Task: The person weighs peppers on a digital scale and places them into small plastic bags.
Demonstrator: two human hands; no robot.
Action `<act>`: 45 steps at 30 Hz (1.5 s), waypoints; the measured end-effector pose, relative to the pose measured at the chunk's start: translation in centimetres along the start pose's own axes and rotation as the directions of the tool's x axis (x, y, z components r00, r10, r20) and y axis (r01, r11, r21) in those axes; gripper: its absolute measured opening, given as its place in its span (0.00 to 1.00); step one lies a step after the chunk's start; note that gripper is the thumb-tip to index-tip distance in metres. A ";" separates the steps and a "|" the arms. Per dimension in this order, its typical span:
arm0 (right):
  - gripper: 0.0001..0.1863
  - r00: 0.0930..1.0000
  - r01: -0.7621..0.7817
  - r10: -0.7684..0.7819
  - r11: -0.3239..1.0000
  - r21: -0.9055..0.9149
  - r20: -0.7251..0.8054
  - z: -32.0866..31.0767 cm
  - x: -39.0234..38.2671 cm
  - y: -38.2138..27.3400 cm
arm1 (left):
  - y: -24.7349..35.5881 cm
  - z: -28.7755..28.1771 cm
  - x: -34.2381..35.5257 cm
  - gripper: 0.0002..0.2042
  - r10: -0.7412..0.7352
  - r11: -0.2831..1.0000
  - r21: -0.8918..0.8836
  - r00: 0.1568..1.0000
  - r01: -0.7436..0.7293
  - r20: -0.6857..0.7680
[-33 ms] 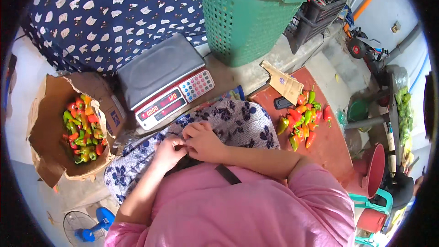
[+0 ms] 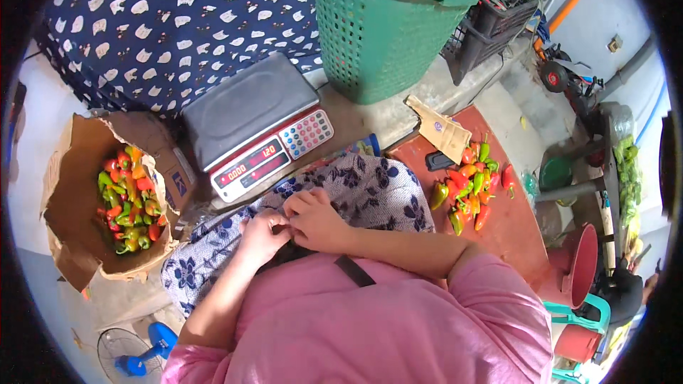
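My left hand (image 2: 265,236) and my right hand (image 2: 313,220) meet over a white cloth with dark blue flowers (image 2: 377,192) in my lap. Both have bent fingers, pressed close together, and what they hold, if anything, is hidden. Just beyond them is a digital scale (image 2: 249,110) with a grey plate and lit red display. To the left, a torn cardboard box (image 2: 75,206) holds red, green and orange peppers (image 2: 128,199). On my right, several more peppers (image 2: 475,183) lie on a reddish board (image 2: 509,256) beside a cardboard scrap (image 2: 437,128) and a dark phone-like object (image 2: 440,161).
A green basket (image 2: 388,43) and black crates (image 2: 469,46) stand behind the scale. A cat-patterned cloth (image 2: 178,21) covers the back left. At right are a red bucket (image 2: 576,270), teal stool (image 2: 590,306) and leafy greens (image 2: 629,178). A blue fan (image 2: 142,355) is at lower left.
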State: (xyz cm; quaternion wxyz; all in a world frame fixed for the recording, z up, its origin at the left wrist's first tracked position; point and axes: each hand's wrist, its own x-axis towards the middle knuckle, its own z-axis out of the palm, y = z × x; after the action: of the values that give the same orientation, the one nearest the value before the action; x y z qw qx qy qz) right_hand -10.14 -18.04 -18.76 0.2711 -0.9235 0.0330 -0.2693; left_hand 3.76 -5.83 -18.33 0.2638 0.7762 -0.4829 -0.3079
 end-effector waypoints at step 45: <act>0.06 0.986 0.085 -0.088 0.996 0.033 0.139 -1.3 0.1 -1.0 | -0.1 -1.1 1.4 0.12 0.231 0.948 -0.270 0.946 -0.166 0.229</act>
State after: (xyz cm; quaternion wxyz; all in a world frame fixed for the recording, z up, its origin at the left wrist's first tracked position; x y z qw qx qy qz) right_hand -10.85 -17.84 -17.30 0.2732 -0.9370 -0.0299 -0.2154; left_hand 5.10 -6.95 -17.95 0.3234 0.6376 -0.5470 -0.4355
